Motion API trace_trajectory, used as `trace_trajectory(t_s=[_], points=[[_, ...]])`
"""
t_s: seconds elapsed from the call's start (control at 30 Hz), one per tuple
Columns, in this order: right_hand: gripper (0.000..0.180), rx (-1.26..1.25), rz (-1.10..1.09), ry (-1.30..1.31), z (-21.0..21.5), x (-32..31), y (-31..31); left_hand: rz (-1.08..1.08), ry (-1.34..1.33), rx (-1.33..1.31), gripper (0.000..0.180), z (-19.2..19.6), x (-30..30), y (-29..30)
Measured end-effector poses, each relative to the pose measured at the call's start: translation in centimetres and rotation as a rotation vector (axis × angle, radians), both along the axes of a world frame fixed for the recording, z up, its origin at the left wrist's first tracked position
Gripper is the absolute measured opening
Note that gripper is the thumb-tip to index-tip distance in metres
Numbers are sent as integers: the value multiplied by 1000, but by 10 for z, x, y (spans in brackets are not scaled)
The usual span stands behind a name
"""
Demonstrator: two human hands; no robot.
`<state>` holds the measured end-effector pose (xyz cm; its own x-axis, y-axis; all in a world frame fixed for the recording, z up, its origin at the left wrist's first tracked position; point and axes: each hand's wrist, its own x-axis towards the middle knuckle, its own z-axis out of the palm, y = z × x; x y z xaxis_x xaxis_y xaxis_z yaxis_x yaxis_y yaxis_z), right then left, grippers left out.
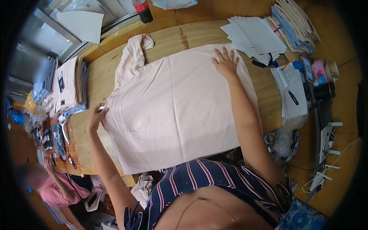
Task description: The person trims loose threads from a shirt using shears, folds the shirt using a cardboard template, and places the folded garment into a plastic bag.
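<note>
Head view: pale pink garment (pixel 172 103) looks light, soft, limp; left hand (pixel 96 117) pinches its edge, right hand (pixel 226 63) presses flat, fingers spread, at the far edge.

Left hand (pixel 96 115) curled at arm's length, right hand (pixel 226 63) flat, fingers (pixel 224 53) spread

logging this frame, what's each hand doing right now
Left hand: closed, pinching the left edge of the pink shirt.
Right hand: open, flat on the shirt.
</note>
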<state>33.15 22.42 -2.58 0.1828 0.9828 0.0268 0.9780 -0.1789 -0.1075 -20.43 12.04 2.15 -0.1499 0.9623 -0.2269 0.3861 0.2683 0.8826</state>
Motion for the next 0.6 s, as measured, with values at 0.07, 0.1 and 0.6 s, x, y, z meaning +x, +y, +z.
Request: trace_trajectory(t_s=[0.07,0.1,0.6], points=[[54,16,23,-2,2,-3,9,-83,139,-122,21,-19,-47,-8],[54,8,39,-6,2,-3,14,-132,205,-182,25,-27,-63,-6],[33,802,-214,1002,14,221,79,22,550,327,33,-73,-6,51]])
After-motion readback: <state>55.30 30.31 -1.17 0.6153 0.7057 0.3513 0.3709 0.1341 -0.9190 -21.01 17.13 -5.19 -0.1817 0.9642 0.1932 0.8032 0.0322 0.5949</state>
